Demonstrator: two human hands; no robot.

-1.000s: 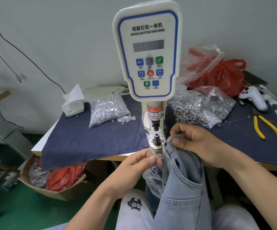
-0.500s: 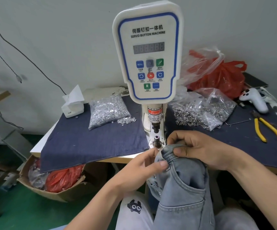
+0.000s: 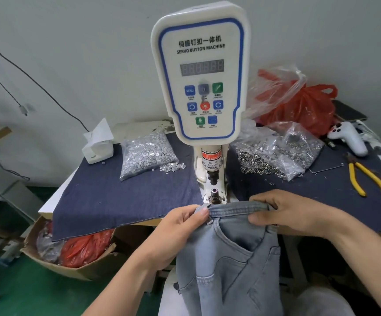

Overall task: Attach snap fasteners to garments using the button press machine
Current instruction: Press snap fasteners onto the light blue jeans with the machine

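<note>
Two hands on one garment. Left hand (image 3: 180, 226) pinches the left end of the waistband (image 3: 237, 209) of the pale denim jeans (image 3: 230, 258) between thumb and curled fingers; right hand (image 3: 283, 213) curls over the right end, thumb underneath, fingers on top. Band is stretched flat and level between them, likely so the fastener spot sits taut and unwrinkled for the press.

Waistband lies just in front of and slightly below the lower die post (image 3: 214, 193) of the button press machine (image 3: 199, 76); its left end is near the post's base, not yet over it. Upper punch (image 3: 212, 177) sits raised above the post, gap clear. Rest of the jeans hangs down over the person's lap, pocket opening facing up.

Both hands keep to the band's ends, well to either side of the die line, which fits the finger warning label on the column. Judgement: positioning step, fabric to be slid forward over the post before any press.

Supplies lie within reach on the table (image 3: 121, 201), which is covered in dark blue cloth: a bag of silver snap parts (image 3: 148, 153) left of the column, a bag of ring parts (image 3: 276, 153) right of it, some spilled loose. Yellow-handled pliers (image 3: 367, 179) lie far right. No fastener visible on the post top; too small to tell for certain.
</note>
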